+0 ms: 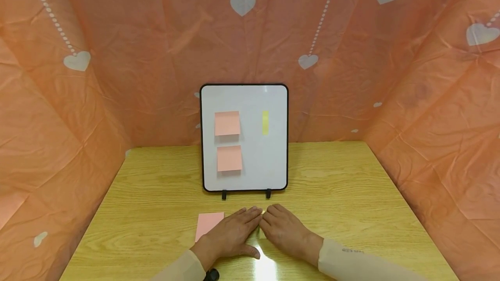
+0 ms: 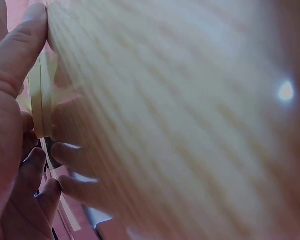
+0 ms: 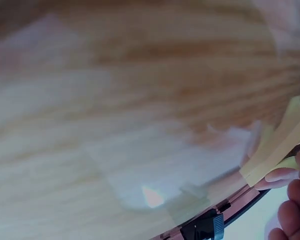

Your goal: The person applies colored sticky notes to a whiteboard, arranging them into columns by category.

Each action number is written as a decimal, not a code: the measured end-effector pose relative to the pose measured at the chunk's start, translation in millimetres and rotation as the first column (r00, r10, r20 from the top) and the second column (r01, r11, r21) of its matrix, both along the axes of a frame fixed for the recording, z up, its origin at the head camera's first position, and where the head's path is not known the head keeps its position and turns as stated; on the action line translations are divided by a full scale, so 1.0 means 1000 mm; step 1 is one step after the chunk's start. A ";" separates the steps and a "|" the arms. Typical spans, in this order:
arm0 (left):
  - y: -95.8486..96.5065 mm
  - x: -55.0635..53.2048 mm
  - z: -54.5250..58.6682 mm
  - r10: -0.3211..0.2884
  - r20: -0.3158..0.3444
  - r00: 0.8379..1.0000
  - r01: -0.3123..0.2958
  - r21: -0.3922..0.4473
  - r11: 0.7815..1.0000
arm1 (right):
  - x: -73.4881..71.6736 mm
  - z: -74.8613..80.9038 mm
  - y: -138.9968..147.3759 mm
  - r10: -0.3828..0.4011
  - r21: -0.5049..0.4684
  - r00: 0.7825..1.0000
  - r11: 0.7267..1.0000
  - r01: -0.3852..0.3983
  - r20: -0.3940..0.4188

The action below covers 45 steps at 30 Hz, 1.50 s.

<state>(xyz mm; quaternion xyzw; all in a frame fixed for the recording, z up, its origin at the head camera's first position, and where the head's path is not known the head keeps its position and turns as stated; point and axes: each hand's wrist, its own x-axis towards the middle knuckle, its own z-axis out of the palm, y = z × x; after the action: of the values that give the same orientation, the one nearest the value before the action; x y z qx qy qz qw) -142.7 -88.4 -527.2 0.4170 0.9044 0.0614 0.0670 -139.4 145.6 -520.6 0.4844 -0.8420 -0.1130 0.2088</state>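
A small pad of yellow sticky strips [image 3: 275, 150] is between the two hands, mostly hidden by them in the head view. The left hand [image 1: 234, 233] lies low over the table with its fingers straight and its thumb spread; its fingertips reach the pad's left side. In the left wrist view, the yellow pad [image 2: 40, 97] shows just beyond the thumb. Curled fingers of the right hand [image 1: 287, 231] pinch a yellow strip [image 3: 289, 162] at the pad's edge. Beside the left wrist lies a pink sticky note pad [image 1: 208, 223], partly covered by that hand.
A white board [image 1: 250, 177] with a black frame stands upright behind the hands on small black feet [image 1: 268, 193]. Two pink notes [image 1: 227, 123] and one yellow strip [image 1: 265, 122] are stuck on it. Orange cloth [image 1: 164, 47] surrounds the wooden table [image 1: 343, 185].
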 end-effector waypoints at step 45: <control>-0.001 0.004 0.004 -0.066 -0.153 0.986 0.046 -0.130 0.990 | -0.008 -0.007 0.000 0.069 -0.084 0.997 0.994 -0.071 -0.029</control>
<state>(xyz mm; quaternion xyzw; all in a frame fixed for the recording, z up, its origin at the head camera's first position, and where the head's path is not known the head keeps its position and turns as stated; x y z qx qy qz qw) -138.6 -89.0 -523.5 0.4407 0.8968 -0.0310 0.0236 -147.1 145.4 -527.4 0.5029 -0.8257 -0.0757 0.2440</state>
